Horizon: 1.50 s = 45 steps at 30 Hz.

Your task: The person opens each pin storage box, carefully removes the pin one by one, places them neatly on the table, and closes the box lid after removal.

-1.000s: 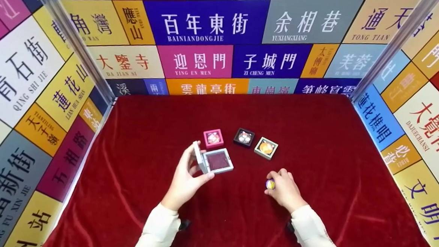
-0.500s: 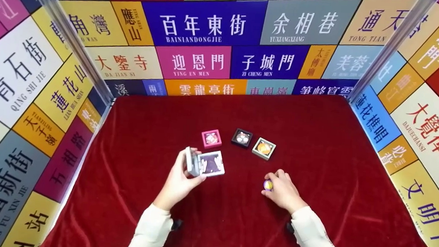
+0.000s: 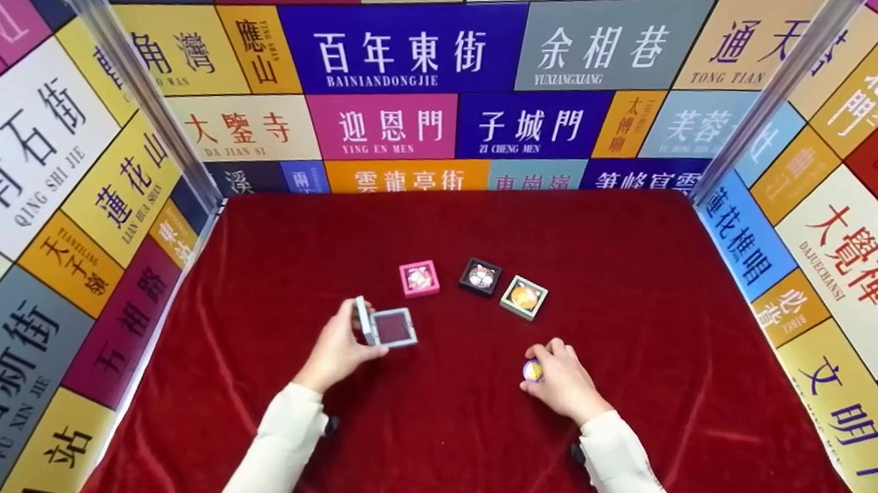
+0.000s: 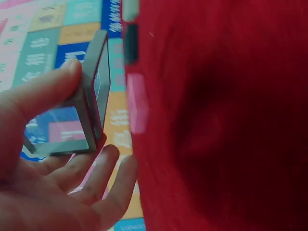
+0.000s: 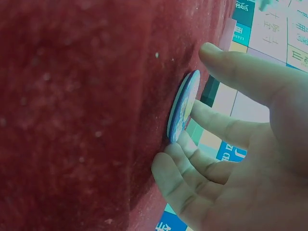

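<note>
In the head view my left hand [image 3: 339, 350] grips a grey hinged display case [image 3: 393, 328] with a clear window in each half. Its two halves stand apart at an angle. The left wrist view shows my thumb on the case [image 4: 98, 82] near its hinge side, with fingers beneath. My right hand [image 3: 566, 381] rests at the cloth with bent fingers around a round badge [image 3: 532, 371]. In the right wrist view the badge [image 5: 184, 106] lies flat on the cloth, thumb tip apart from it, fingertips close by its edge; I cannot tell whether they touch.
Three small square cases, pink [image 3: 418, 278], black [image 3: 480, 277] and pale green [image 3: 523, 297], lie beyond my hands, each with a round picture piece inside. Red cloth [image 3: 444, 442] covers the table. Printed panels [image 3: 404, 49] enclose the back and sides.
My left hand has moved left and slightly down with the open case, away from the three small cases. My right hand and the badge have stayed in place.
</note>
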Each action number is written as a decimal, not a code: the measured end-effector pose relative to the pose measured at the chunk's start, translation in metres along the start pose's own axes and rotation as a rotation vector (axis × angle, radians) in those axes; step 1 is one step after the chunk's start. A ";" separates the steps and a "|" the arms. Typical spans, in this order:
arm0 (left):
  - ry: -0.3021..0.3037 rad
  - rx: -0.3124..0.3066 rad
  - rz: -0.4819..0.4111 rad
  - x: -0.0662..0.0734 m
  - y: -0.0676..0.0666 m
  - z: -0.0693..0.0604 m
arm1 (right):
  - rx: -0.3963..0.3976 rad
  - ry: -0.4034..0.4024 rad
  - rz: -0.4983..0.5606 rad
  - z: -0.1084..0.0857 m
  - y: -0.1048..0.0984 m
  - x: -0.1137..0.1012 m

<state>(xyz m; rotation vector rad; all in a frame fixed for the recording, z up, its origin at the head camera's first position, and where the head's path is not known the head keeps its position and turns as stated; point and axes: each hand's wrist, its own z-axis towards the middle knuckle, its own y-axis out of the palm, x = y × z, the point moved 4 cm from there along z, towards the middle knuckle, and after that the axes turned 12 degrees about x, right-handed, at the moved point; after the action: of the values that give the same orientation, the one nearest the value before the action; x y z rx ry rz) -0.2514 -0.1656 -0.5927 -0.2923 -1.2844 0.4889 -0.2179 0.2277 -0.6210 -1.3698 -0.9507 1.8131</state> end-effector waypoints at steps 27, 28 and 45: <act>-0.165 0.024 -0.004 -0.059 0.007 0.014 | 0.028 0.015 -0.013 -0.006 0.005 -0.002; -0.163 0.019 -0.005 -0.060 0.007 0.014 | 0.030 0.017 -0.013 -0.007 0.005 -0.001; -0.216 -0.077 -0.223 -0.065 0.006 0.015 | 0.033 0.021 -0.015 -0.009 0.007 0.002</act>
<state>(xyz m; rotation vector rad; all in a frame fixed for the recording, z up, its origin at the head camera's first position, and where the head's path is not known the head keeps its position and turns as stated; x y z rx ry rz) -0.2802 -0.1940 -0.6459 -0.1608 -1.5281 0.2863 -0.2105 0.2272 -0.6300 -1.3556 -0.9136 1.7926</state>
